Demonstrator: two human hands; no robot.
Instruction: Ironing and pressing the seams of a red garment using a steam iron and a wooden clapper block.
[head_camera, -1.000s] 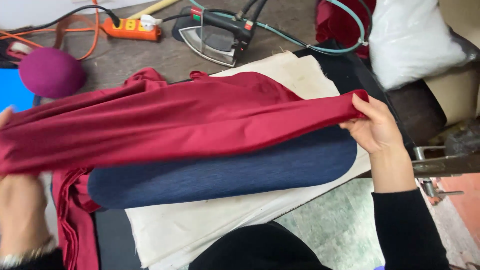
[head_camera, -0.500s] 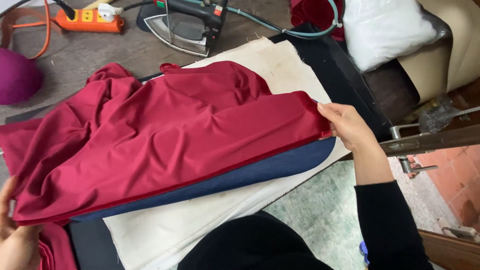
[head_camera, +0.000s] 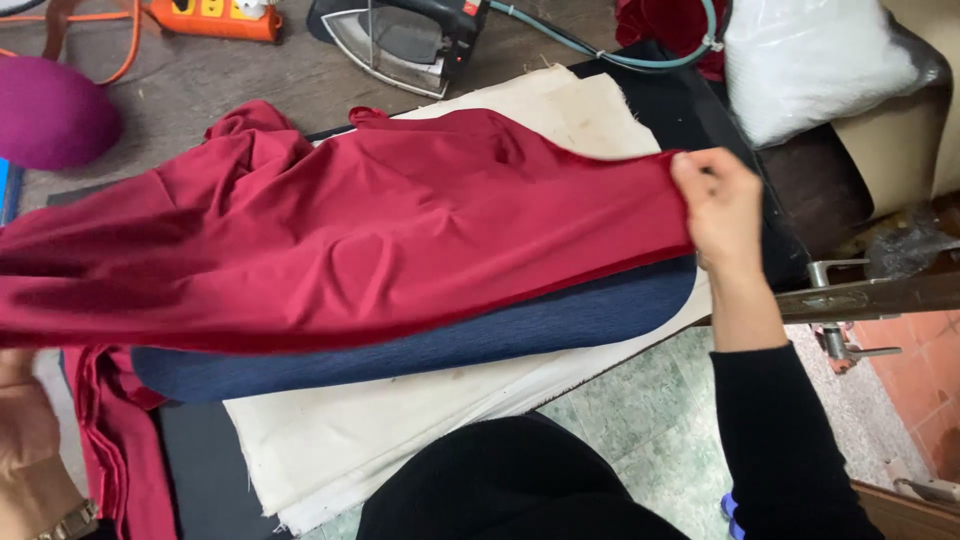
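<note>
Two hands are occupied with one piece of dark red cloth (head_camera: 380, 240), which is stretched across the work surface above a long blue padded board (head_camera: 450, 335). The right hand (head_camera: 722, 205) is closed on the cloth's right end, the fabric pinched between thumb and fingers just above the rounded tip of the board. The left hand (head_camera: 30, 440) is seen at the lower left edge, where the cloth's other end is gathered; its grip is blurred and partly out of frame, so it cannot be told whether it is closed on the fabric. A fold of the red cloth is left hanging down beside that hand. Under the board a cream cotton sheet (head_camera: 420, 440) is spread over a black table top (head_camera: 700, 110). Behind the cloth a steam iron (head_camera: 400, 40) is parked on the grey surface, near an orange power strip (head_camera: 215, 18).
</note>
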